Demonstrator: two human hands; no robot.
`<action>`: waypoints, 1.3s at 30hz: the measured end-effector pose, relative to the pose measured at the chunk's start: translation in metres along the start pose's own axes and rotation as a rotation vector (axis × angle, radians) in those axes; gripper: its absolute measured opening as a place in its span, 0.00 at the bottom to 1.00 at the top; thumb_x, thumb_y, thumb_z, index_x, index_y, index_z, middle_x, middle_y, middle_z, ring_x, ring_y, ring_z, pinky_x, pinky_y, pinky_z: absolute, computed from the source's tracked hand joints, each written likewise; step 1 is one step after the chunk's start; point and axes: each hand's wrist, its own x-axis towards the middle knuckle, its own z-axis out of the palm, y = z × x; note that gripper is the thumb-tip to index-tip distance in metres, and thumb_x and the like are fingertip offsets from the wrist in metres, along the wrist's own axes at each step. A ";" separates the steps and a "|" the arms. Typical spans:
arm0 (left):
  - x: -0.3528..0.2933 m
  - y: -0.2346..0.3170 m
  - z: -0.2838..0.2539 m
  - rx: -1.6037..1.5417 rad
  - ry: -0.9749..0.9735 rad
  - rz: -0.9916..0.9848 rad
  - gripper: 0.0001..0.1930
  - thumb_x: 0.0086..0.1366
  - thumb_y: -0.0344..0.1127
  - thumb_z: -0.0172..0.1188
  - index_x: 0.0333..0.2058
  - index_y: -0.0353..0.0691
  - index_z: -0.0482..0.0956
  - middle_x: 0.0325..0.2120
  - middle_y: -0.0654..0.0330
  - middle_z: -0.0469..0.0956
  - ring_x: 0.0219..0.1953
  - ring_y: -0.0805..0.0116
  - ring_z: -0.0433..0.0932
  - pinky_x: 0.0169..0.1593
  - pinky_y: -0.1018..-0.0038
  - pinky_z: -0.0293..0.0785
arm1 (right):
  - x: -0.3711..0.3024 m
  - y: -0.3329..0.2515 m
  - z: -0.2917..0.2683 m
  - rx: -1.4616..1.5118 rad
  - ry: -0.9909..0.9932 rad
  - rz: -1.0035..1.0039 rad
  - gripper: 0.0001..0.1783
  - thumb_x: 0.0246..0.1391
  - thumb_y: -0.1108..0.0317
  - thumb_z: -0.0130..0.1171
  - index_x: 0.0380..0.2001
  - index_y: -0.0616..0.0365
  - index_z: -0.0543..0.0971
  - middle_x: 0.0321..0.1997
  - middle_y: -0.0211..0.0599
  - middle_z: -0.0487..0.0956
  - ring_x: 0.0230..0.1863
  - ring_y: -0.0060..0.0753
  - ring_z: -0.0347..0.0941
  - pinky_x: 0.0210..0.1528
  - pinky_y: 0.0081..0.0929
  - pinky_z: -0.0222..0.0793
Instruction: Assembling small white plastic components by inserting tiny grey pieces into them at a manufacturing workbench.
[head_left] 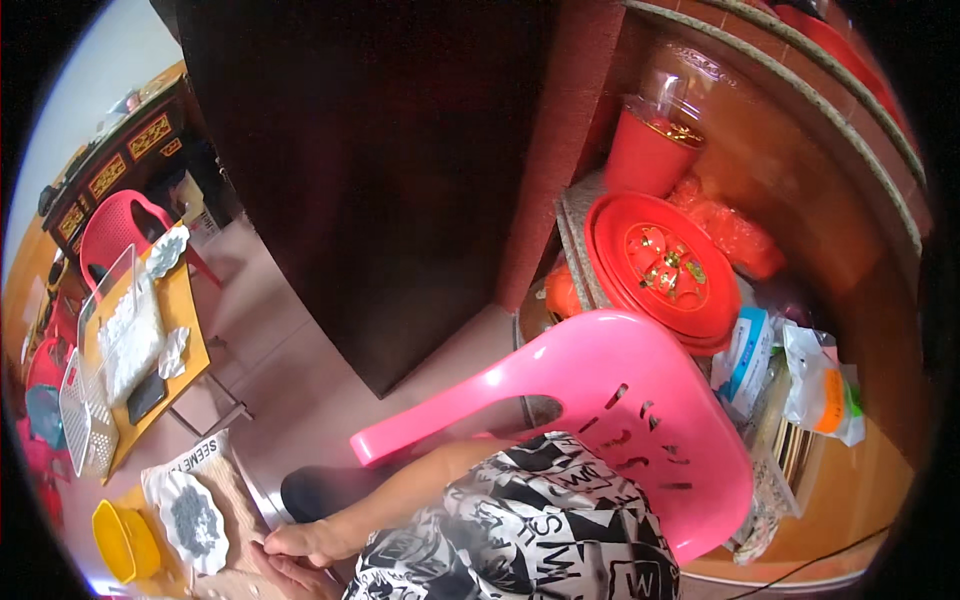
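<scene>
My right hand (305, 542) reaches in from the right below a black-and-white patterned sleeve (520, 530). Its fingers are curled in, and whatever they hold is too small to make out. Close against it is my left hand (295, 578), partly cut off by the lower rim, its fingers bent together. Just left of both hands, a white scalloped dish (168, 503) holds small dark grey bits (195, 520). The dish rests by a beige ribbed cloth (240, 510) with a printed border. Farther left stands a yellow plastic tub (127, 540).
A pink plastic chair (690, 430) stands beside me on the right. Behind it, a red round lidded box (620, 250) and plastic packages (820, 375) crowd a shelf. At left, a folding table (190, 365) bears a white bag (130, 345), a phone (146, 397) and a basket (88, 420). A dark panel (380, 180) rises ahead.
</scene>
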 end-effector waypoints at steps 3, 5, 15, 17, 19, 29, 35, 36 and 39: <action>-0.019 -0.042 -0.012 -0.700 -1.592 -1.062 0.18 0.61 0.30 0.43 0.50 0.33 0.63 0.43 0.51 0.67 0.44 0.59 0.66 0.45 0.74 0.64 | -0.004 0.003 0.013 0.030 -0.131 0.063 0.08 0.51 0.63 0.47 0.27 0.53 0.74 0.24 0.25 0.73 0.25 0.18 0.67 0.28 0.18 0.65; -0.045 -0.102 -0.035 -1.024 -1.652 -1.238 0.22 0.67 0.35 0.35 0.58 0.35 0.50 0.55 0.53 0.57 0.53 0.65 0.60 0.55 0.75 0.57 | 0.006 0.012 0.030 0.041 -0.141 0.240 0.10 0.53 0.59 0.48 0.26 0.50 0.74 0.22 0.24 0.73 0.25 0.14 0.66 0.27 0.16 0.65; 0.074 -0.053 0.027 -0.575 -1.627 -0.788 0.24 0.54 0.29 0.52 0.50 0.26 0.61 0.47 0.40 0.64 0.48 0.45 0.64 0.51 0.61 0.61 | 0.015 -0.021 0.022 0.032 -0.123 0.442 0.10 0.51 0.62 0.46 0.23 0.56 0.69 0.21 0.36 0.69 0.19 0.26 0.63 0.17 0.19 0.57; 0.084 -0.075 0.020 -0.503 -1.603 -0.788 0.23 0.54 0.27 0.53 0.49 0.28 0.62 0.46 0.42 0.65 0.46 0.49 0.67 0.50 0.65 0.63 | 0.028 -0.024 0.031 -0.011 -0.095 0.506 0.08 0.47 0.63 0.46 0.22 0.56 0.68 0.21 0.37 0.68 0.18 0.28 0.62 0.18 0.21 0.56; 0.085 -0.095 0.006 -0.441 -1.592 -0.773 0.22 0.54 0.27 0.54 0.48 0.27 0.64 0.44 0.42 0.66 0.44 0.50 0.68 0.48 0.65 0.64 | 0.037 -0.032 0.037 -0.050 -0.109 0.502 0.10 0.46 0.62 0.43 0.23 0.55 0.69 0.23 0.37 0.64 0.22 0.29 0.60 0.18 0.23 0.59; 0.062 -0.154 -0.014 -0.340 -1.804 -0.758 0.13 0.41 0.21 0.56 0.30 0.31 0.71 0.22 0.53 0.69 0.23 0.56 0.69 0.26 0.67 0.65 | 0.094 -0.035 0.094 -0.675 -0.148 0.575 0.07 0.50 0.71 0.48 0.21 0.62 0.69 0.14 0.28 0.64 0.13 0.18 0.56 0.13 0.16 0.51; 0.046 -0.165 -0.011 -0.354 -1.913 -0.846 0.08 0.36 0.23 0.56 0.21 0.36 0.70 0.15 0.57 0.66 0.17 0.58 0.66 0.20 0.65 0.60 | 0.128 0.001 0.121 -1.184 -0.549 0.573 0.10 0.52 0.66 0.50 0.26 0.63 0.73 0.20 0.29 0.71 0.26 0.17 0.64 0.30 0.18 0.62; 0.051 -0.162 -0.045 -0.279 -2.113 -1.198 0.05 0.40 0.27 0.56 0.19 0.38 0.69 0.13 0.57 0.65 0.15 0.58 0.66 0.19 0.64 0.60 | 0.130 0.007 0.123 -1.174 -0.597 0.589 0.11 0.52 0.65 0.50 0.26 0.63 0.74 0.20 0.30 0.71 0.26 0.18 0.64 0.29 0.18 0.62; 0.054 -0.170 -0.021 -0.248 -2.226 -1.454 0.05 0.43 0.33 0.55 0.17 0.39 0.69 0.11 0.55 0.63 0.16 0.56 0.66 0.19 0.63 0.60 | 0.140 0.011 0.141 -1.149 -0.645 0.698 0.11 0.52 0.64 0.51 0.26 0.62 0.74 0.20 0.30 0.72 0.26 0.18 0.65 0.28 0.19 0.63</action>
